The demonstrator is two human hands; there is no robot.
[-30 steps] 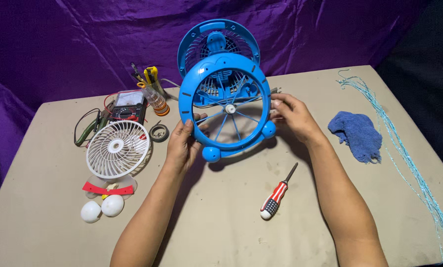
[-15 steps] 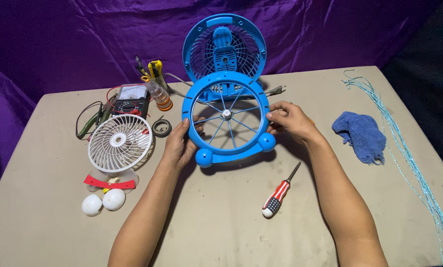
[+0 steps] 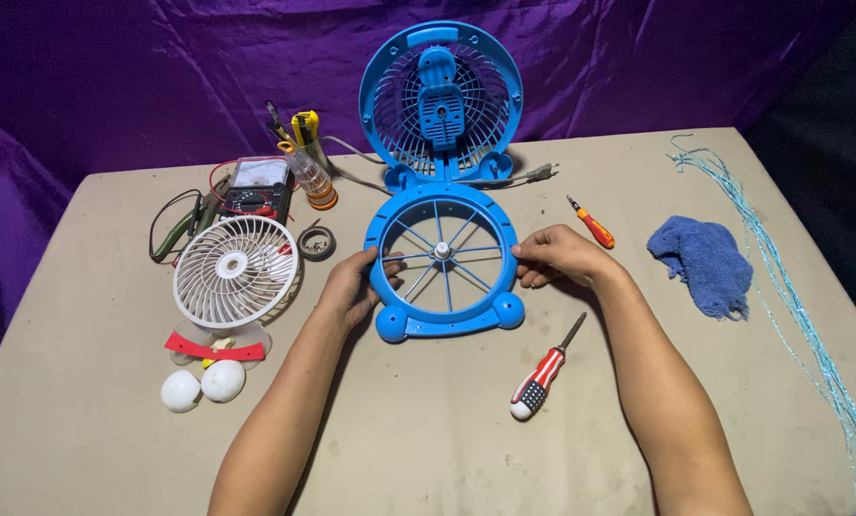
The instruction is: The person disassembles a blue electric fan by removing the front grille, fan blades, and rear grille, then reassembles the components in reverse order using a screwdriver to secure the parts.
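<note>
The blue fan front frame (image 3: pixel 444 260) is lying flat on the table (image 3: pixel 428 420), hinged open at the foot of the upright blue rear grille with motor housing (image 3: pixel 441 100). The left hand (image 3: pixel 352 287) is gripping the frame's left rim, fingers curled over the edge. The right hand (image 3: pixel 562 256) is pinching the frame's right rim, fingers pressed together. Left of the frame, a white fan guard (image 3: pixel 235 270) is lying flat. Just below and right of the frame, a striped-handled screwdriver (image 3: pixel 543 371) is resting. Farther right of the frame, a blue cloth (image 3: pixel 703 262) is lying
</note>
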